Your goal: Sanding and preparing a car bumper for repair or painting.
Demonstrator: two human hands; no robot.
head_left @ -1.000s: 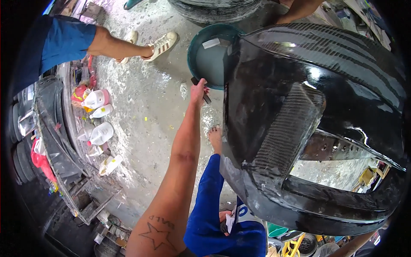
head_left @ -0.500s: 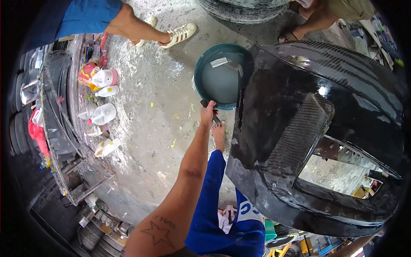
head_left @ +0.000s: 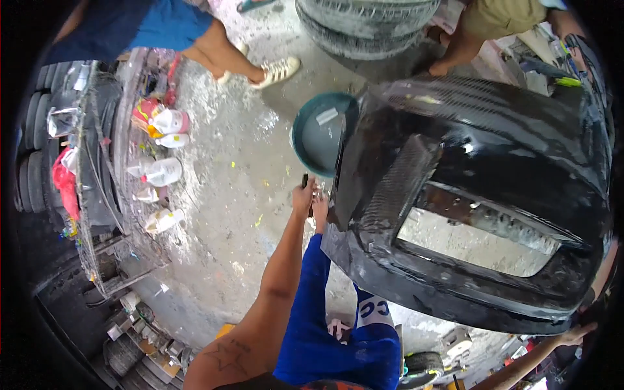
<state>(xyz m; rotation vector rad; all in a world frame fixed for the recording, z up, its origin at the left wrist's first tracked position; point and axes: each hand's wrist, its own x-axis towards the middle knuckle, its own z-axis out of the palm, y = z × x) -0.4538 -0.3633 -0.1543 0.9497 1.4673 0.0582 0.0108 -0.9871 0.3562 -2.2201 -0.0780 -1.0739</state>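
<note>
My left hand [head_left: 302,196] is closed around a small black block-like piece [head_left: 305,181], just below a green basin [head_left: 299,133]. Greyish water and a pale rectangular piece [head_left: 327,116] show in the basin. On the right, a large black car body panel [head_left: 383,130] with a carbon-weave pattern and a long opening covers the basin's right edge. My right hand [head_left: 575,335] is at the panel's near right corner and seems to grip its edge; part of the fingers is hidden. My bare foot [head_left: 320,211] stands beside the left hand.
White plastic bottles [head_left: 162,172] line the floor by a metal rack [head_left: 107,253] on the left. Stacked tires [head_left: 367,26] stand at the far side. One person in blue shorts [head_left: 172,23] and another in tan shorts [head_left: 504,19] are beyond. The concrete floor [head_left: 227,214] looks wet.
My left hand has drawn back from the basin's rim toward me, with the black piece in it. The panel has shifted left in view, and more of my right hand shows.
</note>
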